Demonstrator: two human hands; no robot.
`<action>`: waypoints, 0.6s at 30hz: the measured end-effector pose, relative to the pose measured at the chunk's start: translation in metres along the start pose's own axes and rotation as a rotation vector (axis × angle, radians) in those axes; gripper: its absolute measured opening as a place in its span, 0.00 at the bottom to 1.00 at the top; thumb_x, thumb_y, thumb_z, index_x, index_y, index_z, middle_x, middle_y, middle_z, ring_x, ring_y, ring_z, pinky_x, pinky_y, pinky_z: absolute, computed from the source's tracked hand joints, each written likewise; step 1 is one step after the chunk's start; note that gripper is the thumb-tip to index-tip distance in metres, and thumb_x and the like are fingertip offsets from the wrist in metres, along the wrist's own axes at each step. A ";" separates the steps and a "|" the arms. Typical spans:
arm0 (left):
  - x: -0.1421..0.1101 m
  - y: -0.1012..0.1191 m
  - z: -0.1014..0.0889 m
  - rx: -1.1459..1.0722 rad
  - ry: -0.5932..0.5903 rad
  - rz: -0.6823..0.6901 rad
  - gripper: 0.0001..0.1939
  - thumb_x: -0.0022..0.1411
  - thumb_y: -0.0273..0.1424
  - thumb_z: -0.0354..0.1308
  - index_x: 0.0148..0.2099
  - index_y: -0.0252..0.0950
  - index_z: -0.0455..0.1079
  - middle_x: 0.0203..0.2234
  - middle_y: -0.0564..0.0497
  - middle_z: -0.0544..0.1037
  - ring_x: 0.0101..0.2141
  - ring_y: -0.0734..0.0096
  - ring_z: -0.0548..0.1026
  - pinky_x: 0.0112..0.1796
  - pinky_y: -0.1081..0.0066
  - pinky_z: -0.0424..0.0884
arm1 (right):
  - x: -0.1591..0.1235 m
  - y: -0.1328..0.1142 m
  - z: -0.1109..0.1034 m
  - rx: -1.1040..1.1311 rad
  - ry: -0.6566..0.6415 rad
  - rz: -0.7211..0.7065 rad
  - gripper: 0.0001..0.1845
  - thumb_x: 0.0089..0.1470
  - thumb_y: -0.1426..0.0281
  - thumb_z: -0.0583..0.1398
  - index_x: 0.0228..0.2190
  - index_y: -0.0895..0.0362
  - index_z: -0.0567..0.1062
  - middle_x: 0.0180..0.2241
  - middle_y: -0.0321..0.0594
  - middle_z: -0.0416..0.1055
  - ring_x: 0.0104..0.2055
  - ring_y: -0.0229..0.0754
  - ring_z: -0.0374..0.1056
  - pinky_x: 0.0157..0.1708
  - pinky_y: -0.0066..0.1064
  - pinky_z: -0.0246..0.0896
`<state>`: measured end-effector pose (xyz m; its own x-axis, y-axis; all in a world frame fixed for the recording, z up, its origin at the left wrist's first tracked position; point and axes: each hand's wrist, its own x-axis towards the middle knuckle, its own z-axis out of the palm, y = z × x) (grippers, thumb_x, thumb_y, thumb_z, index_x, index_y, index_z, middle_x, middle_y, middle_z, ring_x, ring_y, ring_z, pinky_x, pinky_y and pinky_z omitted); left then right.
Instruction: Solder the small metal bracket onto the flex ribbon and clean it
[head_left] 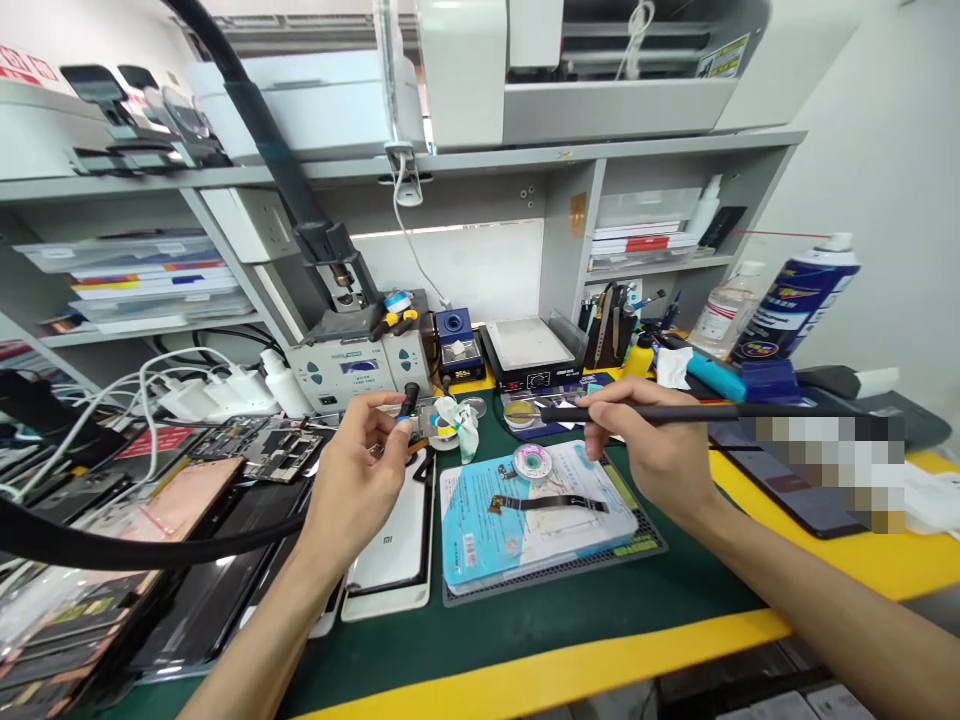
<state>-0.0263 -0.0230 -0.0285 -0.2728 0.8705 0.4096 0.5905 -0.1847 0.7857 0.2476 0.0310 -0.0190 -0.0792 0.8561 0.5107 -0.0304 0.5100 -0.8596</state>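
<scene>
My left hand (364, 450) is raised over the left side of the mat, fingers pinched on a small piece with a black end (409, 400); its kind I cannot make out. My right hand (660, 445) grips a slim black soldering iron (682, 411) like a pen, its tip pointing left. Between and below the hands lies a blue-and-white flat pack (480, 550). On it rest a black flex cable (555, 503) and a small spool of wire (532, 461). A crumpled white-green tissue (459, 425) sits just right of my left hand.
A white phone back cover (390, 535) and stacked phone parts (255, 445) fill the left. Behind stand a hot-air station (349, 370), a blue soldering station (457, 345) and a heating plate (529, 345). A spray can (799, 300) and dark phone (787, 480) are right.
</scene>
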 end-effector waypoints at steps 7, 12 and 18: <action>0.000 0.004 0.002 -0.205 0.106 -0.063 0.19 0.62 0.41 0.61 0.51 0.39 0.63 0.24 0.57 0.70 0.23 0.69 0.70 0.20 0.73 0.67 | 0.019 0.005 -0.003 0.188 0.007 0.326 0.07 0.51 0.68 0.64 0.28 0.58 0.73 0.19 0.33 0.70 0.16 0.37 0.66 0.14 0.27 0.64; 0.001 0.004 -0.004 -0.294 0.214 -0.091 0.23 0.60 0.43 0.63 0.52 0.37 0.65 0.25 0.55 0.74 0.23 0.70 0.72 0.20 0.74 0.69 | 0.051 0.000 0.009 0.037 -0.049 0.373 0.07 0.58 0.68 0.63 0.34 0.61 0.73 0.26 0.38 0.73 0.20 0.36 0.68 0.15 0.26 0.65; 0.003 -0.001 -0.007 -0.497 0.193 -0.228 0.29 0.53 0.44 0.69 0.52 0.32 0.72 0.28 0.50 0.79 0.26 0.67 0.76 0.22 0.72 0.73 | 0.138 0.002 0.075 -0.222 -0.221 0.393 0.18 0.64 0.64 0.61 0.52 0.59 0.72 0.51 0.46 0.72 0.47 0.47 0.73 0.45 0.44 0.72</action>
<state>-0.0325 -0.0231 -0.0247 -0.5120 0.8232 0.2454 0.0862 -0.2350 0.9682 0.1621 0.1444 0.0485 -0.2519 0.9612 0.1126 0.2554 0.1782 -0.9503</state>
